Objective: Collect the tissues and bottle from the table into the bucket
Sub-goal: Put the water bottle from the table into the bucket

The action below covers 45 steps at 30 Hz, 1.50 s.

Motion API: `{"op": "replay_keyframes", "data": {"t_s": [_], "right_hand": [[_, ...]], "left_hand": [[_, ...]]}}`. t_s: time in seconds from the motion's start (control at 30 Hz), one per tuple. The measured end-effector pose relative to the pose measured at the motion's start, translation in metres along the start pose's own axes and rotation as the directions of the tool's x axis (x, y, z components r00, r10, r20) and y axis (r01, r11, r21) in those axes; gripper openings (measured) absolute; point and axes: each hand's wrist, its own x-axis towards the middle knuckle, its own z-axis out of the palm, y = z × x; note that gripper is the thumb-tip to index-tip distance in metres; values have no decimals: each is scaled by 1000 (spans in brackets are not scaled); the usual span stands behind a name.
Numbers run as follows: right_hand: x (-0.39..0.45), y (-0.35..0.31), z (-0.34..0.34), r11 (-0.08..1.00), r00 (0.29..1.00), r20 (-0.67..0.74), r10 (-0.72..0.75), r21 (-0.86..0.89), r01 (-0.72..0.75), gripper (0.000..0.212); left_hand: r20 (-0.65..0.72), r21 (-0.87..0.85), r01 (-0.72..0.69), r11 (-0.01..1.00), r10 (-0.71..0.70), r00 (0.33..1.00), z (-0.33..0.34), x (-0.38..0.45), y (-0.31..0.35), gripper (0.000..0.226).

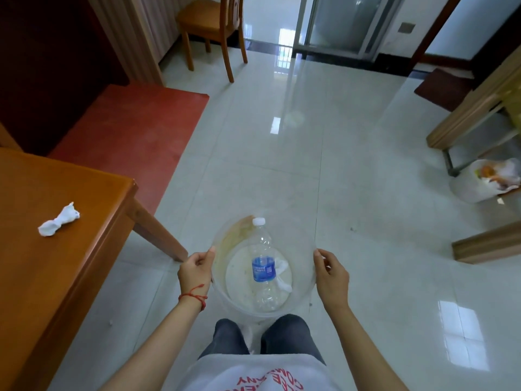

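A clear plastic bucket (222, 292) stands on the tiled floor in front of my legs. Inside it lies an empty plastic bottle (263, 266) with a blue label and white cap, and beside the bottle a crumpled white tissue (282, 273). My left hand (195, 268) grips the bucket's left rim. My right hand (331, 273) is at the right rim with fingers curled; whether it touches the rim is hard to tell. Another crumpled white tissue (58, 220) lies on the wooden table (42, 277) at the left.
A table leg (158, 230) slants down just left of the bucket. A wooden chair (214, 29) stands at the back, a red mat (132, 136) behind the table. At the right are wooden furniture (473, 114) and a white bin with rubbish (485, 180).
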Motion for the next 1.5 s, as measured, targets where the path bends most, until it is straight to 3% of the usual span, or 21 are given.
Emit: {"op": "replay_keyframes", "data": {"t_s": [0.27,0.53,0.77,1.07,1.33,1.5], "right_hand": [[106,-41,27,999,993,105,-47,0,48,18],[213,-98,55,984,934,329,-139,-59,167,19],[255,-143,96,949,816,534,-224,-73,308,22],[227,-159,163,896,600,767,-226,-78,438,19],[167,-161,213,831,433,872,-226,-60,554,23],[136,-165,239,806,370,904,-215,-50,590,23]], "left_hand": [[-134,-61,61,996,-69,989,40,65,35,36],[-361,-139,99,985,-144,922,75,102,68,30],[-513,-266,171,949,-289,808,81,109,67,36],[-672,-417,177,891,-434,600,42,76,39,35],[-732,-484,163,860,-500,463,-4,42,3,39],[-733,-536,148,831,-546,405,-27,31,-19,48]]}}
